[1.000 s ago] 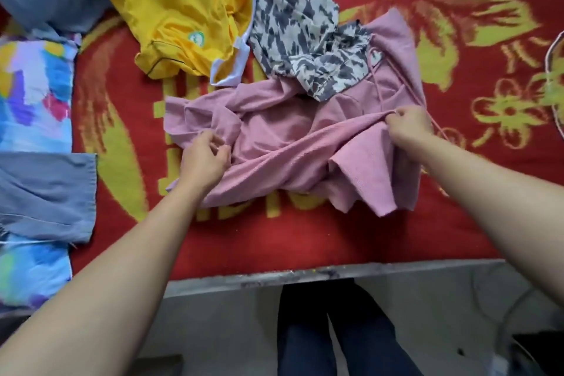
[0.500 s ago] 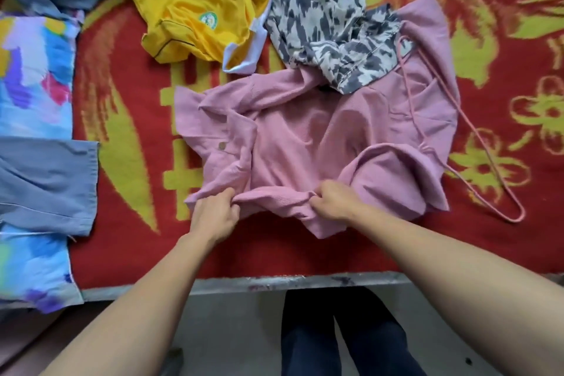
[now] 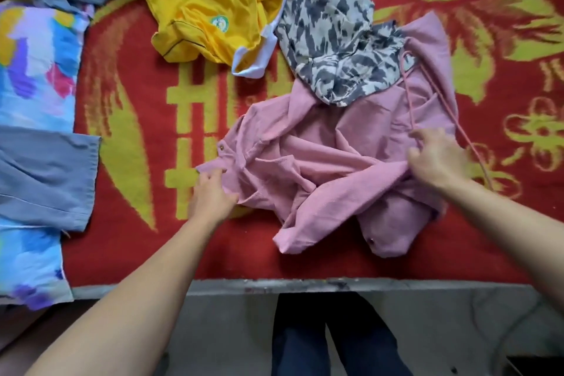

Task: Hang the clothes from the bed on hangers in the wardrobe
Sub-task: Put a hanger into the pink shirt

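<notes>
Crumpled pink ribbed shirt (image 3: 320, 143) on the red, yellow-flowered bed blanket (image 3: 128, 241). Left hand (image 3: 210, 194) pinches its left edge. Right hand (image 3: 439, 159), blurred, lies loosely spread on its right side, beside a thin pink hanger (image 3: 410, 94) — grasp cannot be told.

Looking at home bdrm: standing by bed (image 3: 305, 285) w/ red floral blanket (image 3: 128, 253), seeing clothes (image 3: 207, 9) strewn on blanket, colourful pillow (image 3: 33, 70) at blanket's L edge.

Left arm (image 3: 131, 290) and right arm (image 3: 515, 223) were bare. The legs, near centre, wore dark navy trousers (image 3: 302, 342).
</notes>
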`<control>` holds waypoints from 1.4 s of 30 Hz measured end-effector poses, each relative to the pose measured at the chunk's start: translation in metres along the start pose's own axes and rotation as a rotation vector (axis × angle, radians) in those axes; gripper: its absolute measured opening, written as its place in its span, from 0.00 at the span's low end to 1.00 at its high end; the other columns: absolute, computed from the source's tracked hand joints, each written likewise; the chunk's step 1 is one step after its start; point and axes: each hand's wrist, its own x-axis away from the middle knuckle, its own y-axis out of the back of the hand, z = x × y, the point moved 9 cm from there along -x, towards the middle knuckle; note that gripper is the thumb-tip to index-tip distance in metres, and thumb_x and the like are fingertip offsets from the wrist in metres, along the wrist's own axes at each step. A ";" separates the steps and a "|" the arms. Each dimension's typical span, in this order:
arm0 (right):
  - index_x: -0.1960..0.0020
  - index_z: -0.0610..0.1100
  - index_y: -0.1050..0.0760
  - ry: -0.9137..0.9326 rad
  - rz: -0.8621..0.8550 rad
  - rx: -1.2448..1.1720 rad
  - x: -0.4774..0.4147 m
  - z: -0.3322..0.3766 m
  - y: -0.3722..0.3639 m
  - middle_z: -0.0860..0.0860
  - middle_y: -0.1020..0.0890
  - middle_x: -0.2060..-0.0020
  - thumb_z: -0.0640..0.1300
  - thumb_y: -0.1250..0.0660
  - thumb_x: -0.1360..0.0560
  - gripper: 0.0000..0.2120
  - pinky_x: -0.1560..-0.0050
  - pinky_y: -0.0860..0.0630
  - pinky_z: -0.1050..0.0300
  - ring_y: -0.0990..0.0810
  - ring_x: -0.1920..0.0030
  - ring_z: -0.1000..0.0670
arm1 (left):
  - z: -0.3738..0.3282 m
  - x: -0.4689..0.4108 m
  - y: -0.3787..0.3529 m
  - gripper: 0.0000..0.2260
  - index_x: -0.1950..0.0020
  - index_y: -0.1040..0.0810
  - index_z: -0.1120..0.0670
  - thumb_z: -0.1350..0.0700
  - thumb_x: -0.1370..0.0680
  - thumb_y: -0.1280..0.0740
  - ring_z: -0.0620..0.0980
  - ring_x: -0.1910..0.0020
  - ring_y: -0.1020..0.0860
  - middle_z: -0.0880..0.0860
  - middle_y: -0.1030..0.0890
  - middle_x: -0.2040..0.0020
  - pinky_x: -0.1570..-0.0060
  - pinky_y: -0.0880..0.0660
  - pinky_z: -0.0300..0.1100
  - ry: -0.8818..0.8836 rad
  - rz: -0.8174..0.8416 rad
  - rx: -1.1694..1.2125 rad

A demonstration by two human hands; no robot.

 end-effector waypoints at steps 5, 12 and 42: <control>0.35 0.47 0.28 0.554 0.121 -0.282 0.062 0.147 -0.060 0.48 0.24 0.41 0.47 0.33 0.31 0.24 0.42 0.26 0.45 0.24 0.40 0.45 | -0.021 0.016 -0.054 0.18 0.42 0.22 0.50 0.54 0.31 0.29 0.58 0.37 0.32 0.55 0.31 0.38 0.43 0.29 0.50 -0.190 0.172 -0.382; 0.58 0.44 0.21 0.324 0.696 -0.171 0.129 0.124 -0.156 0.46 0.17 0.62 0.40 0.34 0.32 0.05 0.58 0.25 0.53 0.19 0.56 0.43 | 0.053 0.051 -0.019 0.07 0.53 0.18 0.53 0.59 0.27 0.34 0.63 0.42 0.26 0.61 0.24 0.42 0.48 0.29 0.51 0.091 -0.030 -0.127; 0.50 0.48 0.24 0.597 0.340 -0.216 0.198 0.184 -0.119 0.49 0.25 0.52 0.55 0.40 0.32 0.16 0.52 0.25 0.48 0.24 0.50 0.44 | 0.003 0.094 0.095 0.18 0.42 0.18 0.56 0.69 0.29 0.33 0.46 0.50 0.19 0.53 0.16 0.48 0.46 0.25 0.40 -0.149 -0.083 0.325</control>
